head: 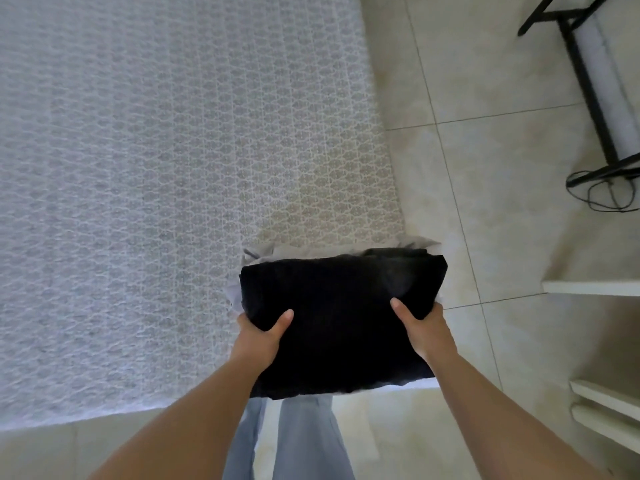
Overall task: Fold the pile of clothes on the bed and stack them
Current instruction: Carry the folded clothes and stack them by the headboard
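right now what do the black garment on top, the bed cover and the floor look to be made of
Black folded garment: soft matte fabric, maybe knit; it sags and creases where both thumbs press.
Bed cover: white textile with a raised lace-like repeat pattern.
Floor: glossy pale tiles, likely ceramic, with thin grout lines.

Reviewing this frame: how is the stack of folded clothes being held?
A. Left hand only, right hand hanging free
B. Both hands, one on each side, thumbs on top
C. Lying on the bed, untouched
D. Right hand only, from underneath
B: the left hand and right hand grip opposite sides of the stack of folded clothes, thumbs pressed on the black top garment, beside the bed corner.
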